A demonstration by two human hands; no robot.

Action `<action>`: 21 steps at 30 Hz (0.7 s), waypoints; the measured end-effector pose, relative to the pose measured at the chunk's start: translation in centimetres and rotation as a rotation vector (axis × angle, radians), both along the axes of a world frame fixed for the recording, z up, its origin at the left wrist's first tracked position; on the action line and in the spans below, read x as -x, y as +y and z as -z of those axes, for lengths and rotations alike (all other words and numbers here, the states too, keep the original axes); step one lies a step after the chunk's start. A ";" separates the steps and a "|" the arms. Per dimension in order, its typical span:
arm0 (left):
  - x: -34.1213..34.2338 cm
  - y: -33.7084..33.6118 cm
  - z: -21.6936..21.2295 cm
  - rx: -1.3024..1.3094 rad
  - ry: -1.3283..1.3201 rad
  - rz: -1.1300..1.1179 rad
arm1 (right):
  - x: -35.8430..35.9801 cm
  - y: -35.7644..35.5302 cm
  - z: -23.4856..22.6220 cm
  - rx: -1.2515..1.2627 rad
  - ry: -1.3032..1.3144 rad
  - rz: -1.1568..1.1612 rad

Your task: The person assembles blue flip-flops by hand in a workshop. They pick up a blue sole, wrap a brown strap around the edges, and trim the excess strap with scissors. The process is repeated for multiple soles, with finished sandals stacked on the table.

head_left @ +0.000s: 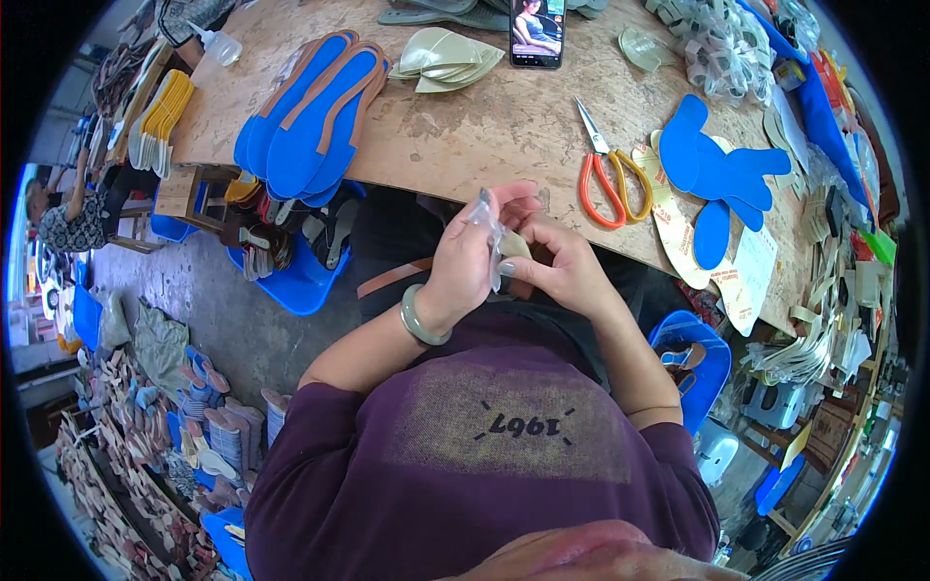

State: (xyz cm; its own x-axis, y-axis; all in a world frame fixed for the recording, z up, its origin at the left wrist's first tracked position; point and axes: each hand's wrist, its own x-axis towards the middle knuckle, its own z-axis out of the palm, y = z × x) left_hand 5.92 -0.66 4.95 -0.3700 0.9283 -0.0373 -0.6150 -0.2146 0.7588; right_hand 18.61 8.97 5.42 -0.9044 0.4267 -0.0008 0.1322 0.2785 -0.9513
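Above my lap, by the near edge of the table, my two hands meet. My left hand (465, 257) is closed on a crumpled piece of clear plastic film (496, 239), its fingers partly hidden behind the film. Pinched between thumb and fingers of my right hand (567, 266) is a small pale beige piece (514, 248), which lies right against the film. Its exact kind cannot be made out. Red-and-yellow-handled scissors (610, 174) lie spread on the table, beyond my right hand.
Blue insoles with brown trim (315, 121) lie stacked at the table's left; plain blue insoles (712, 179) are at the right. Beige curved pieces (446, 58) and a phone (537, 34) sit at the back. Blue bins (300, 281) stand below. Another person (73, 218) is far left.
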 end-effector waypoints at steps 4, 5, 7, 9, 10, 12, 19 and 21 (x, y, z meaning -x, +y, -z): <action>0.4 -0.6 -0.2 -0.033 -0.097 0.030 | -0.7 0.5 0.0 0.337 0.010 -0.004; 0.4 -0.7 0.0 -0.041 -0.104 0.042 | -0.8 0.6 0.1 0.411 -0.009 -0.009; 0.1 -0.9 0.2 -0.049 -0.133 0.050 | -1.1 0.8 -1.6 0.667 -0.076 -0.022; 0.0 -1.1 0.5 -0.062 -0.188 0.044 | -1.6 1.0 -1.1 0.740 -0.047 -0.036; 0.1 -1.2 0.7 -0.072 -0.228 0.034 | -1.7 0.7 -1.4 0.778 -0.054 -0.032; 0.2 -1.2 0.6 -0.067 -0.270 0.010 | -2.2 0.5 -0.3 0.870 -0.042 -0.052; 1.2 -1.2 -0.6 -0.207 -0.510 -0.018 | -4.6 -0.3 0.5 0.796 0.209 0.173; 1.9 -1.5 -1.2 -0.253 -0.571 0.003 | -6.1 0.4 0.1 0.780 0.370 0.251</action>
State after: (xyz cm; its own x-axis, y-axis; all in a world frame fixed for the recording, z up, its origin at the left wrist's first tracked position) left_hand 4.03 -2.19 6.11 -0.3541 0.9352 -0.0074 -0.9094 -0.3425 0.2362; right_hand 24.72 9.40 5.31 -0.7844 0.6121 -0.1003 -0.2504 -0.4604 -0.8517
